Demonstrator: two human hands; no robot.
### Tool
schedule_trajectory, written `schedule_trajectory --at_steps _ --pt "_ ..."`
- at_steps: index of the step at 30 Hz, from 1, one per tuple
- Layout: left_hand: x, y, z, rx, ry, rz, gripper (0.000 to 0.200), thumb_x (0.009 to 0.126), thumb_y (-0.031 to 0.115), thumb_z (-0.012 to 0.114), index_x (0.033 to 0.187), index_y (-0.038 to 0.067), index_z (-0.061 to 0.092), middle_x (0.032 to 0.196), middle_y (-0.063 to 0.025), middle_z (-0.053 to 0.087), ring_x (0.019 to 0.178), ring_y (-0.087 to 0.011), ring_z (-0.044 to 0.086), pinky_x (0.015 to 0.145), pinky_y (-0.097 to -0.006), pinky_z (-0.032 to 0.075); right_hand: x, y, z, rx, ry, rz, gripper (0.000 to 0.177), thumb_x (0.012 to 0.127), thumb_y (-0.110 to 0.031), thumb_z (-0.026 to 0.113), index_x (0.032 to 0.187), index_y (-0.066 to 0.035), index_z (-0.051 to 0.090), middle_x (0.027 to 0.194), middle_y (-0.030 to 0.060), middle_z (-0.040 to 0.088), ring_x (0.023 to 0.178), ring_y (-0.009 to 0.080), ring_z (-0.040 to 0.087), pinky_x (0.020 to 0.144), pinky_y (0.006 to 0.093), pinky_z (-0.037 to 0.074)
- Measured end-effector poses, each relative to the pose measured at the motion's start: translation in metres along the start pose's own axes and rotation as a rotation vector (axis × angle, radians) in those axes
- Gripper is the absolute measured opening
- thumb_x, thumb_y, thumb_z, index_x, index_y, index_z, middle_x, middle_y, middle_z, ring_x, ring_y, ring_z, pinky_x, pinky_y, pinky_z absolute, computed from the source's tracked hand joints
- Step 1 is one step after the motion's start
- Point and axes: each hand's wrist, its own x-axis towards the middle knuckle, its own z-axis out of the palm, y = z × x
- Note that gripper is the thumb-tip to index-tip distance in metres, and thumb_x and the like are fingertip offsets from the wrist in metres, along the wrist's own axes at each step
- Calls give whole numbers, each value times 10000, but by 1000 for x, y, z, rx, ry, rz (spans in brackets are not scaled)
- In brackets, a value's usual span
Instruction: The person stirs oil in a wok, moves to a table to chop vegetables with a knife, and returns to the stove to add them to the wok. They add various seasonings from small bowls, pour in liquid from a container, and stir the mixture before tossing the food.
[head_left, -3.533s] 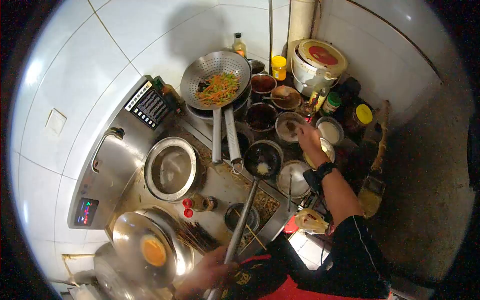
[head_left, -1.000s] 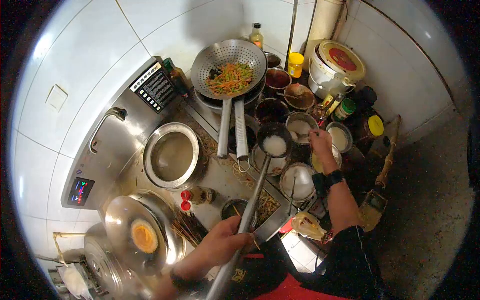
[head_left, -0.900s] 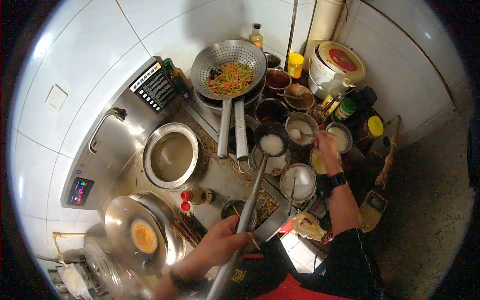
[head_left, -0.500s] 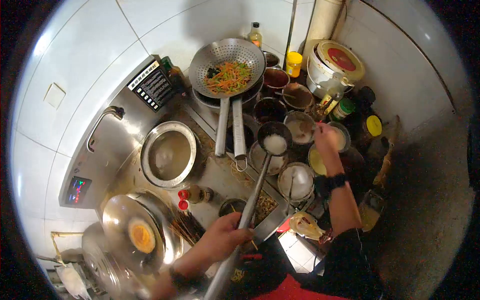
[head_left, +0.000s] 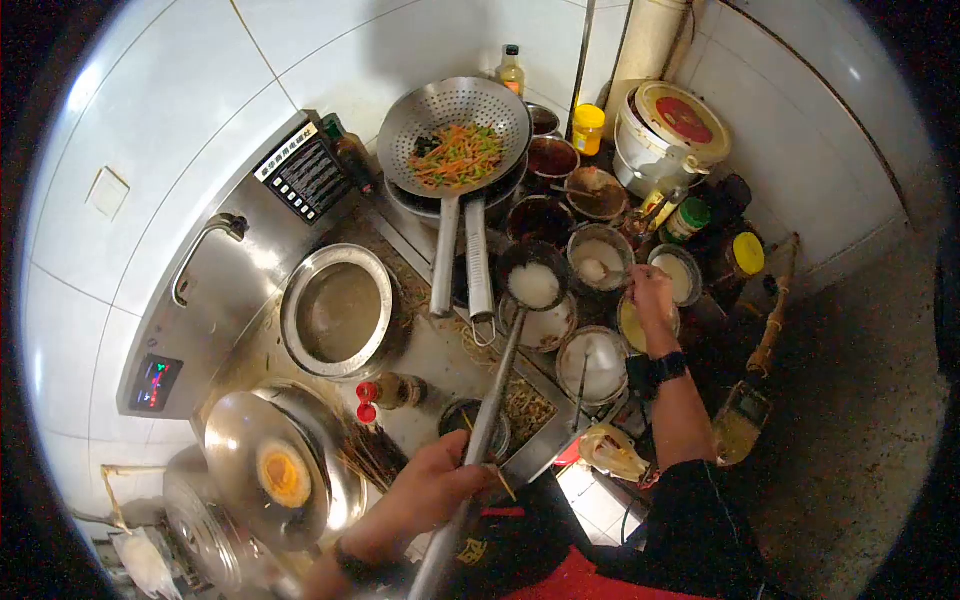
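My left hand (head_left: pixel 438 487) is wrapped round the long handle of a ladle (head_left: pixel 510 350). White stuff (head_left: pixel 533 285) lies in the ladle's bowl, which hangs over a bowl of pale contents (head_left: pixel 545 325). At the right, my right hand (head_left: pixel 654 300) grips a spoon (head_left: pixel 612 275) by its end. The spoon's head rests in a bowl (head_left: pixel 600 245) of whitish, partly used contents. Close to my right wrist are a bowl of pale yellow stuff (head_left: pixel 632 325) and a white bowl with a spoon in it (head_left: pixel 592 368).
A perforated strainer (head_left: pixel 485 105) with shredded vegetables sits over a pot at the back. Left of it are a round water basin (head_left: pixel 385 300), a faucet (head_left: pixel 190 255) and a shiny wok (head_left: pixel 235 430). Red-capped bottles (head_left: pixel 400 390) stand mid-counter. Jars and a lidded pail (head_left: pixel 640 150) crowd the right.
The ladle's bowl has shifted slightly left and down. My right hand has moved a little lower, and the spoon's head now shows in the bowl. The left hand has shifted slightly.
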Motion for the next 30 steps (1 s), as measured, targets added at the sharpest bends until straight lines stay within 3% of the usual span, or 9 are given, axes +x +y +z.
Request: schedule_trajectory --at_steps 7,10,12,15,17,19,20,22,30 --pt "10 -3 -1 -16 0 67 196 862 182 614 973 30 561 798 -5 567 749 -94 522 678 -254 426 -24 -48 -11 159 13 -47 161 935 -125 580 988 0 667 704 39 618 521 74 511 448 233 375" --pt "12 0 2 -23 -21 55 201 862 185 615 979 29 564 808 -5 567 756 -94 518 690 -253 422 -38 -68 -1 146 -57 -107 194 923 -169 598 996 -7 677 760 97 661 583 164 591 522 304 458" --pt "11 1 4 -11 -38 33 205 864 186 616 985 29 567 809 -5 567 754 -95 517 690 -252 423 -38 -81 11 -565 61 -280 240 899 -211 611 1012 -11 682 831 169 684 725 285 654 668 393 511" --pt "8 5 4 47 -19 23 209 869 190 615 990 26 567 809 -11 570 747 -98 524 687 -254 428 11 0 22 -752 60 -631 279 880 -238 610 1027 -12 679 891 201 679 866 366 647 802 444 497" --pt "3 5 4 -31 -22 -38 210 872 187 615 992 22 567 800 -13 571 730 -102 528 673 -253 430 19 18 24 -788 11 -668 258 883 -217 618 1027 -13 687 850 177 688 768 290 672 692 404 519" --pt "0 5 3 -12 -1 -36 209 872 188 617 989 22 568 794 -12 572 721 -103 529 665 -257 431 21 25 23 -491 -59 -241 252 889 -214 634 1015 -1 682 776 124 680 626 190 641 549 329 490" --pt "0 4 3 13 12 -30 208 872 189 619 986 22 569 787 -12 572 713 -104 529 657 -260 431 21 30 20 -494 -60 -240 252 889 -214 634 1015 -1 682 776 124 680 626 190 641 549 329 490" --pt "1 2 2 -1 7 -12 203 872 189 617 981 24 568 782 -10 571 711 -103 529 652 -262 430 14 16 11 98 -65 57 221 909 -180 627 1010 13 664 712 65 642 538 98 559 462 252 419" --pt "13 -8 -1 65 32 124 188 864 183 608 950 25 557 768 -6 562 707 -103 522 640 -266 425 -44 -65 3 76 -50 -174 178 936 -130 582 1009 18 651 699 58 626 551 106 548 493 255 428"
